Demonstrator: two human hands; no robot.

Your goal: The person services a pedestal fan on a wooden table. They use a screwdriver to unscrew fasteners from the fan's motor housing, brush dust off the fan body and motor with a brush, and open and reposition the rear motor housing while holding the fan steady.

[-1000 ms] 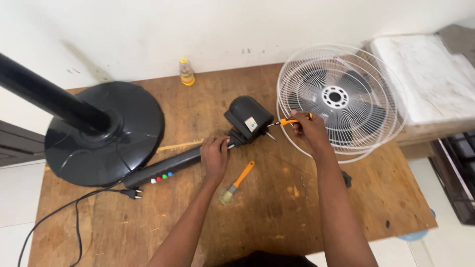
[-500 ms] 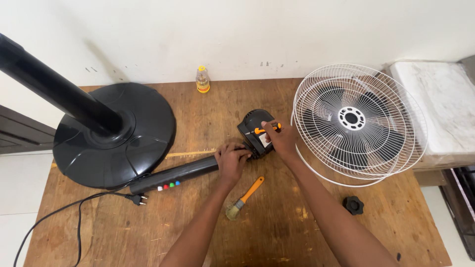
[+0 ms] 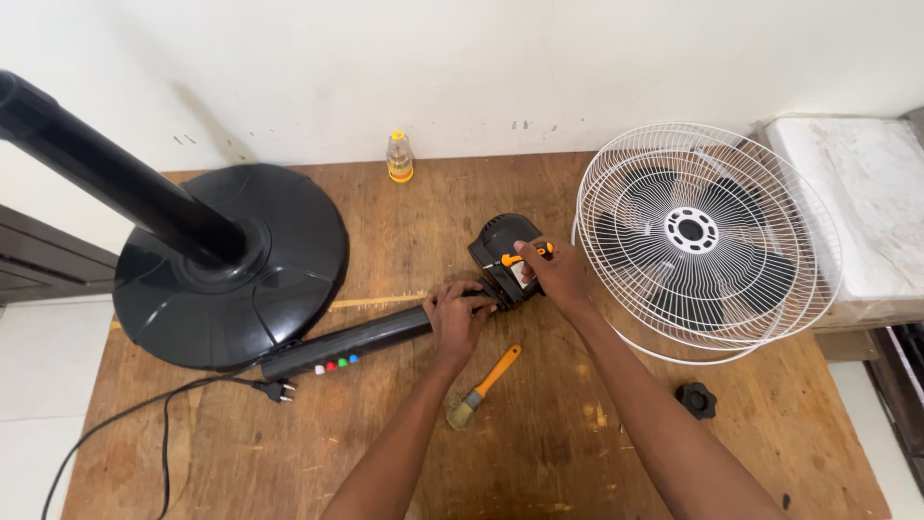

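Black fan motor housing lies near the table's middle, a bit toward the back edge. It bears a small pale rectangular label, mostly hidden by fingers. Right hand is closed around an orange-handled screwdriver, tip against the housing. Left hand grips the neck where the housing meets the black control tube, which runs toward the left w/ a row of coloured buttons near its end. Orange-handled brush lies just in front of the left hand. Black round base w/ pole sits at the back-left; plug and cord near the left-front. Small yellow bottle at the back edge. White fan grille overhangs the right edge; black knob at the front right. Bare wood along the front edge.
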